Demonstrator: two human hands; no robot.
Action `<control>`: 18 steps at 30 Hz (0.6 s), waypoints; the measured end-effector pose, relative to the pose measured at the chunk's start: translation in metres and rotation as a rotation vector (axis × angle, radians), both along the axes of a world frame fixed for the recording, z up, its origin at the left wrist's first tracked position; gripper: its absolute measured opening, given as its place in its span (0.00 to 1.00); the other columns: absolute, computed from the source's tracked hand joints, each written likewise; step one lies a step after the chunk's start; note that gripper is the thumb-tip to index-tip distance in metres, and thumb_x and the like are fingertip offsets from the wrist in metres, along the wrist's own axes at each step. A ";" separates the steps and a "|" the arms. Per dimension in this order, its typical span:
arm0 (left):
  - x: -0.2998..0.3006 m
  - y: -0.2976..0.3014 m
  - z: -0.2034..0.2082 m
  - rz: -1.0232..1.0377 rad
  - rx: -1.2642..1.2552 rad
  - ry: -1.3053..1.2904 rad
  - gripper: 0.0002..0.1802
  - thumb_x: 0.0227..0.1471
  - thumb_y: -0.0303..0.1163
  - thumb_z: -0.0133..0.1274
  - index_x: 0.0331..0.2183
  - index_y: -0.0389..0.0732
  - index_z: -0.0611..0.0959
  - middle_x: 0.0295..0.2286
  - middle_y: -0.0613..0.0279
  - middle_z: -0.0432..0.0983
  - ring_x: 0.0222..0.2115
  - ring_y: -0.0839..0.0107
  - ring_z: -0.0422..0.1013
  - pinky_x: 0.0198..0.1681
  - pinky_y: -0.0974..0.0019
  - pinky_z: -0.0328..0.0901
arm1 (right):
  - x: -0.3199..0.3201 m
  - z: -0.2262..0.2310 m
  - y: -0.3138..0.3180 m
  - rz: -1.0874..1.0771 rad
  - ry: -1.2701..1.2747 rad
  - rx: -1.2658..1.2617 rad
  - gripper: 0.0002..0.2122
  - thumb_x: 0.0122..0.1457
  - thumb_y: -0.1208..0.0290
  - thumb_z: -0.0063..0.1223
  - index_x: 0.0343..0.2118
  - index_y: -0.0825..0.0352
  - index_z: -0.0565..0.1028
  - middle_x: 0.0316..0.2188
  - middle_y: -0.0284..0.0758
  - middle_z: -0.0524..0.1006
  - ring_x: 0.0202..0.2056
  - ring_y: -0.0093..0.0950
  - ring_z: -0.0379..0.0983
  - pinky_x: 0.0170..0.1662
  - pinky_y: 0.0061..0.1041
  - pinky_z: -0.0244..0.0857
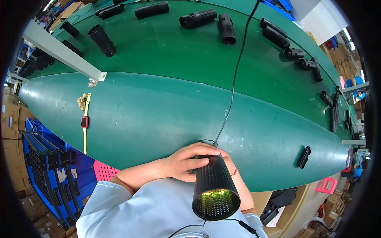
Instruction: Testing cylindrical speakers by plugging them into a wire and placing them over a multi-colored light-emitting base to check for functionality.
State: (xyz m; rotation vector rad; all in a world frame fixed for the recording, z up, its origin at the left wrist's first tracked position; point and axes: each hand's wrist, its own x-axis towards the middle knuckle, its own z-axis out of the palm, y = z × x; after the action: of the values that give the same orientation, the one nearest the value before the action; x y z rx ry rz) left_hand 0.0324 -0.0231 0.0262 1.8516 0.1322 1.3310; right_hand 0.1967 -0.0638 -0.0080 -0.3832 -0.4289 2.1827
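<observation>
A black perforated tube [214,180] is held in front of my chest, its wide end toward me. Yellow-green light glows inside that end. My left hand [183,160] lies across the tube's far end, fingers bent over its top and side. Against the right side of the same end is my right hand [228,159], a red string bracelet at its wrist; its fingers are mostly hidden by the tube. A thin black cable [234,85] comes down from above to a plug beside my fingers. Another dark cord [248,227] hangs at my chest.
Beyond the green worktop [158,115], several black tubes [197,18] lie on a darker green surface. A yellow-strapped watch [85,122] lies left, near a pale post [63,51]. A small black part [304,157] sits right. Blue crates [51,174] stand below left.
</observation>
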 end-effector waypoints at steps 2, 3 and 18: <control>0.000 -0.001 0.001 -0.003 0.009 0.016 0.39 0.37 0.23 0.55 0.53 0.55 0.60 0.47 0.55 0.62 0.43 0.58 0.64 0.45 0.59 0.63 | 0.000 -0.002 -0.001 0.003 -0.067 -0.050 0.15 0.51 0.70 0.52 0.40 0.71 0.68 0.30 0.33 0.72 0.28 0.18 0.67 0.31 0.12 0.61; 0.000 -0.002 0.002 -0.005 0.014 0.024 0.39 0.37 0.24 0.55 0.53 0.55 0.60 0.47 0.55 0.62 0.43 0.58 0.64 0.45 0.59 0.63 | 0.000 -0.002 -0.002 0.004 -0.100 -0.074 0.14 0.52 0.70 0.52 0.39 0.71 0.68 0.30 0.33 0.72 0.28 0.18 0.67 0.31 0.12 0.61; -0.003 -0.004 -0.004 0.026 0.007 0.066 0.41 0.36 0.24 0.56 0.53 0.55 0.60 0.48 0.56 0.61 0.43 0.58 0.64 0.44 0.59 0.63 | -0.006 0.007 -0.004 -0.057 -0.109 -0.110 0.09 0.53 0.76 0.47 0.37 0.70 0.70 0.28 0.32 0.73 0.27 0.18 0.68 0.29 0.12 0.62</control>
State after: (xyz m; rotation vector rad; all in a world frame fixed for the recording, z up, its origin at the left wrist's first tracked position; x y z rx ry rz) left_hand 0.0298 -0.0269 0.0227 1.9060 0.1870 1.2897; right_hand 0.1907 -0.0679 -0.0011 -0.5701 -0.3536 2.1426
